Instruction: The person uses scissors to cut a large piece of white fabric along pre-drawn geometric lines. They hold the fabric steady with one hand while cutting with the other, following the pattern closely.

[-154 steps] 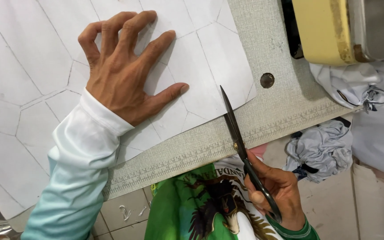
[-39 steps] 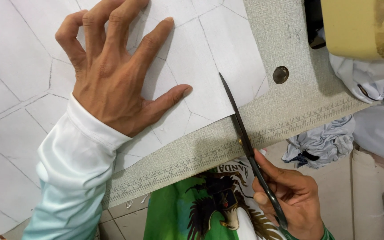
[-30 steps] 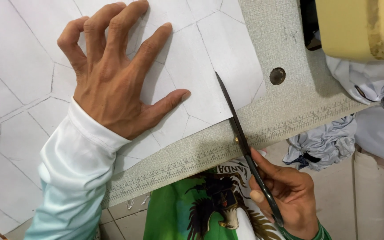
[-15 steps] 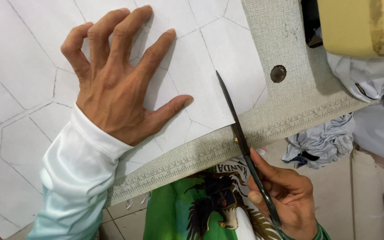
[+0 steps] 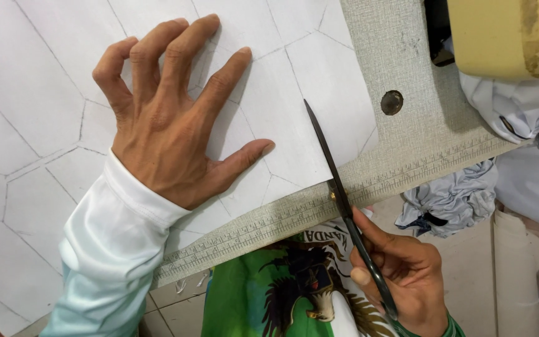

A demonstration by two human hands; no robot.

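A large white sheet (image 5: 38,93) marked with pencilled polygon outlines lies on a grey textured table (image 5: 407,56). My left hand (image 5: 169,125) rests flat on the sheet, fingers spread, holding it down. My right hand (image 5: 400,268) grips the handles of black scissors (image 5: 332,175) below the table's near edge. The blades point up and away into the sheet's near edge, close to a pencilled line, a little right of my left thumb. The blades look nearly closed.
A ruler scale (image 5: 344,200) runs along the table's near edge, and a round hole (image 5: 392,102) sits near the sheet's right side. A yellow machine body (image 5: 500,34) stands at top right. Crumpled white and grey cloth (image 5: 456,200) lies beyond the table edge.
My left hand has shifted slightly right and down on the sheet. The scissors have stayed at the same spot on the sheet's edge, with little change in angle.
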